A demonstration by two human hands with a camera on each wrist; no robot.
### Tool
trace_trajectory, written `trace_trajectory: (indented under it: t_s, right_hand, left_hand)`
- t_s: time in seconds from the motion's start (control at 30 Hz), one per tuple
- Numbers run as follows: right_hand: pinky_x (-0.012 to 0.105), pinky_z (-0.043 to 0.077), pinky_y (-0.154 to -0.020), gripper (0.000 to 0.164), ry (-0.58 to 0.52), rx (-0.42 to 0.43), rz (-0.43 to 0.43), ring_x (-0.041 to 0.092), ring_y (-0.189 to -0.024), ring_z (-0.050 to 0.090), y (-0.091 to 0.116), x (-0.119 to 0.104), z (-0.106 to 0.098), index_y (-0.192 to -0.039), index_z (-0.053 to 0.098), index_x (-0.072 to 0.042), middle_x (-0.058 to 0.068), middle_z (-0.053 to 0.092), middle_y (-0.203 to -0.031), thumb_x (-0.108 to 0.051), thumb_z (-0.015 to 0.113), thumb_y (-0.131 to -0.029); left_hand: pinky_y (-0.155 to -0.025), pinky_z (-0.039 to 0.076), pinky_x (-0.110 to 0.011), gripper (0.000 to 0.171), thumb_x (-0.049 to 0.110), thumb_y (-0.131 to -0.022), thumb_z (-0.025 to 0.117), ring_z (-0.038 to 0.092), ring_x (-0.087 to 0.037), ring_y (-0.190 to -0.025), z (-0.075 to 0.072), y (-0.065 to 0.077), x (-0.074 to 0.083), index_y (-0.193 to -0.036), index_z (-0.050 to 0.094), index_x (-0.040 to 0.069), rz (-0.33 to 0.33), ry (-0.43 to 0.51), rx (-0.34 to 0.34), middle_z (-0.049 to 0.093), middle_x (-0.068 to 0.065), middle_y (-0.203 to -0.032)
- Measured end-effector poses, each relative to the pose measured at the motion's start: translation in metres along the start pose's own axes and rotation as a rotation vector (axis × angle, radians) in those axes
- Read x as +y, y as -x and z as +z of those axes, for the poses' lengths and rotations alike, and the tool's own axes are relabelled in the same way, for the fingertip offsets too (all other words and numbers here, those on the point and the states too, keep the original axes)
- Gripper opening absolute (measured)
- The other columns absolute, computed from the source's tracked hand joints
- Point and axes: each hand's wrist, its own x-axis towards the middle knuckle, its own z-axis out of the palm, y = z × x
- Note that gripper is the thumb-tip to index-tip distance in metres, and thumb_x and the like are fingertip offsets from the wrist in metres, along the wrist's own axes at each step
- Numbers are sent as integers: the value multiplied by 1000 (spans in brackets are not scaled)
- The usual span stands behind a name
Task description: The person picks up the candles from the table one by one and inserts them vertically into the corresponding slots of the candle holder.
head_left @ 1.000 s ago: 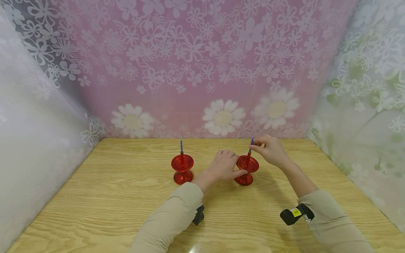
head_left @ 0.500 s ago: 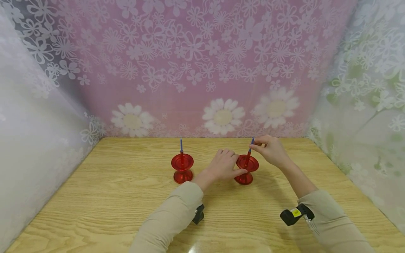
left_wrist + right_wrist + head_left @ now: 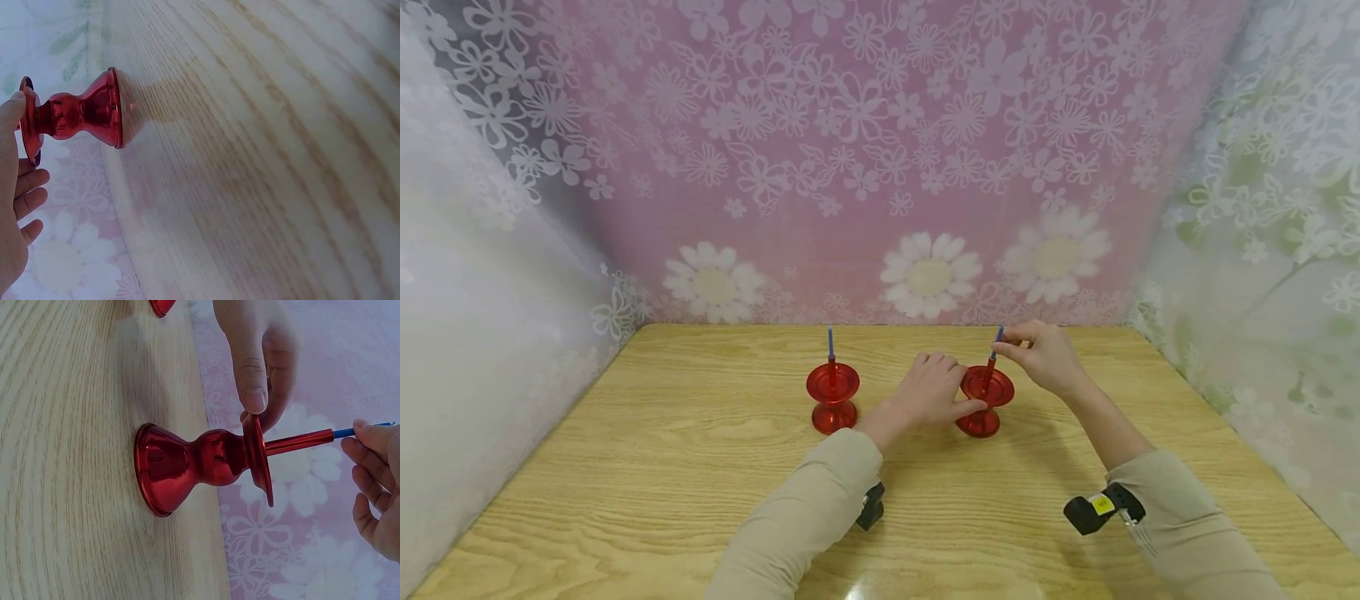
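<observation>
In the head view a shiny red candle holder (image 3: 979,424) stands on the right part of the table. My left hand (image 3: 928,392) grips the rim of its dish, thumb on the near side and fingers beyond, as the right wrist view also shows. A blue candle (image 3: 344,433) sticks out of the holder's red tube (image 3: 300,442). Its upper end is pinched between thumb and fingers of my right hand (image 3: 1047,360). How deep the candle sits inside the tube is hidden. A matching red candle holder (image 3: 834,418) stands upright to the left, with a blue candle (image 3: 831,343) in its tube.
Both holders rest on a wood-grain table (image 3: 625,475). A pink flowered curtain (image 3: 820,250) hangs behind its back edge, with pale curtains at the left (image 3: 490,333) and right (image 3: 1285,317) sides. Black wrist cameras sit on both sleeves.
</observation>
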Motion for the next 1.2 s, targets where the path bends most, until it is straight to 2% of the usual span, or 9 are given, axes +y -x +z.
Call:
trace_trajectory:
  t_s: [0.3,0.83,1.2]
  right_hand:
    - [28,41,-53,14,-22,-4,16,19,-66,48,4,2,5,-86,73,-3,11,64,-86,-15,66,-86]
    - [27,39,-52,18,-70,-3,50,22,-65,47,4,6,10,-91,72,1,15,65,-91,-15,66,-86]
    - [25,41,-54,18,-101,11,52,17,-68,51,3,8,11,-90,72,-1,13,67,-91,-18,66,-87]
  left_hand:
    - [-89,35,-33,55,63,-87,45,48,-15,-99,2,0,1,-112,63,17,3,-14,-6,57,3,-103]
    - [-89,36,-33,57,63,-86,46,49,-16,-102,6,1,0,-112,62,16,-2,-21,6,57,3,-105]
    - [-90,36,-33,56,63,-86,46,49,-16,-103,5,1,0,-113,62,17,-12,-14,12,57,3,-106]
